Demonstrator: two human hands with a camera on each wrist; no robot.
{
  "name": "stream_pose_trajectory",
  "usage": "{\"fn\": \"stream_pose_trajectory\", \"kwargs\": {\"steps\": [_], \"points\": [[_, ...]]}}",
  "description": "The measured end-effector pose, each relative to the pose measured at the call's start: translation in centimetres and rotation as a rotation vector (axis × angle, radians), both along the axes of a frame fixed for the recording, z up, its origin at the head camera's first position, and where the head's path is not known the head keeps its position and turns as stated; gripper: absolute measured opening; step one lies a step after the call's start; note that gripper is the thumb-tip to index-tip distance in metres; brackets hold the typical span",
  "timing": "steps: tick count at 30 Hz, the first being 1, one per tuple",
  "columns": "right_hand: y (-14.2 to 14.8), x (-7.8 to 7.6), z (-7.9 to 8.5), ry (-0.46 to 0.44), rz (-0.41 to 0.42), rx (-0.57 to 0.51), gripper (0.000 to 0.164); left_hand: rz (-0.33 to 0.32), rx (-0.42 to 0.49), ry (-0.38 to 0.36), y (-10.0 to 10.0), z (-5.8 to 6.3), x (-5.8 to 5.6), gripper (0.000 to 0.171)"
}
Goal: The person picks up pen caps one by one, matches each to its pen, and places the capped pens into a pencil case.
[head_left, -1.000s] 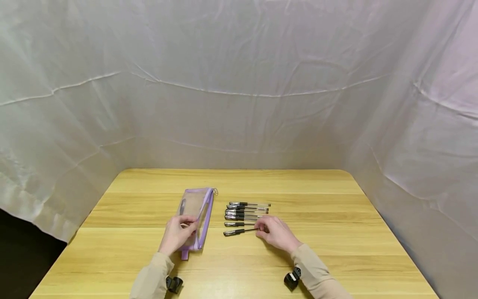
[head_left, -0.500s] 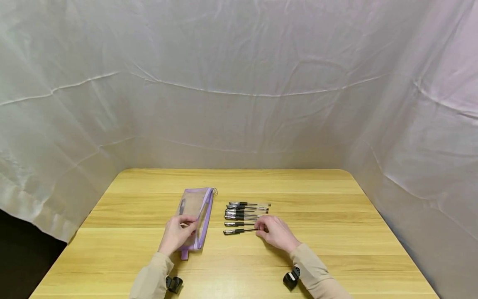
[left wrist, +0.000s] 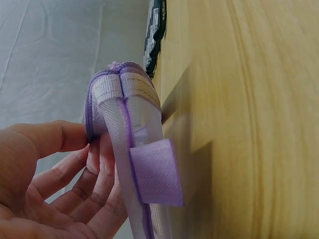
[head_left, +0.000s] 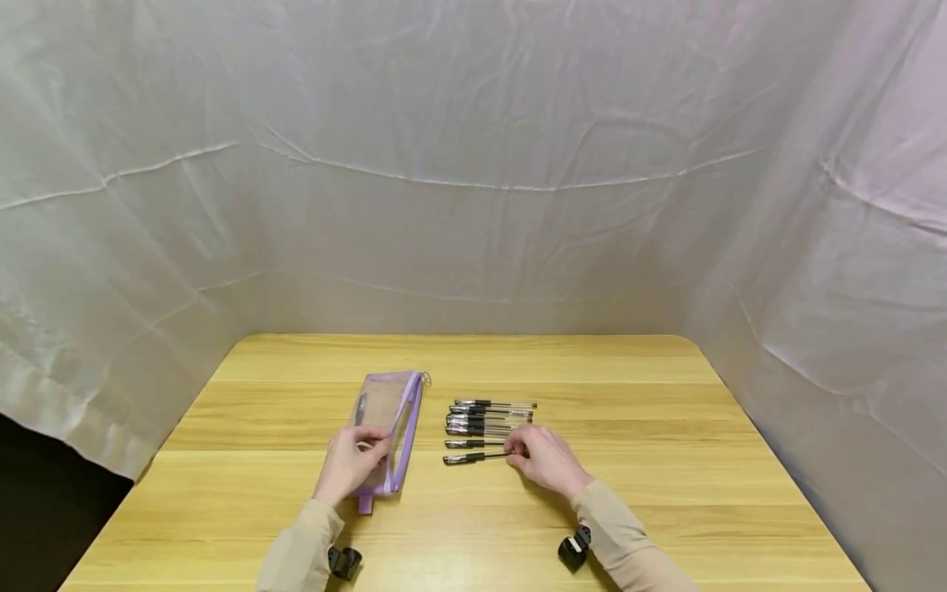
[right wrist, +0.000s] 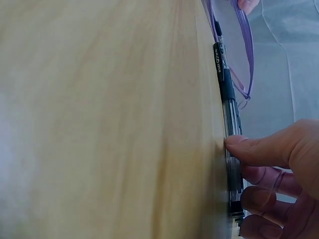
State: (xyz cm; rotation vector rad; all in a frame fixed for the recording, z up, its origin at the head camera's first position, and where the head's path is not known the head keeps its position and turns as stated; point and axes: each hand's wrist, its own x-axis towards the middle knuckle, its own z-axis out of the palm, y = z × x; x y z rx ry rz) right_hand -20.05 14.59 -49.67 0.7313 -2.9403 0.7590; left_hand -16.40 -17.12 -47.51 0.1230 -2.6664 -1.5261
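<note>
head view: left hand (head_left: 351, 463) pinches the purple pouch (head_left: 386, 396) by its edge, right hand (head_left: 547, 464) the nearest pen (head_left: 464, 459).

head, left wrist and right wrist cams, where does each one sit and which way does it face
Head: worn on the head, facing forward and down at the table, purple pouch and pens; left hand, right hand and sleeves show.
Left wrist: on that wrist, facing the pouch's tab end; the left thumb and fingers show.
Right wrist: on that wrist, facing along the pinched pen toward the pouch; the right hand shows.
Shared: both wrist views show pouch and table.
</note>
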Motion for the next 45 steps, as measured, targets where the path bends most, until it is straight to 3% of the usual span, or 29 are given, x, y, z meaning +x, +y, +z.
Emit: {"fn": "stream_pose_trajectory", "kwargs": {"steps": [12,27,45], "points": [[-0.34,-0.2,0.06,-0.014,-0.02,0.001,0.003,0.001,0.007,0.003,-0.12,0.0,-0.01,0.016],[-0.14,0.16,-0.02,0.004,0.004,0.009,0.004,0.008,-0.001,0.007,-0.01,-0.03,-0.05,0.016],[-0.04,0.3,0.5,-0.049,0.066,-0.023,0.008,-0.001,-0.006,0.005,-0.26,-0.01,-0.04,0.016]]}}
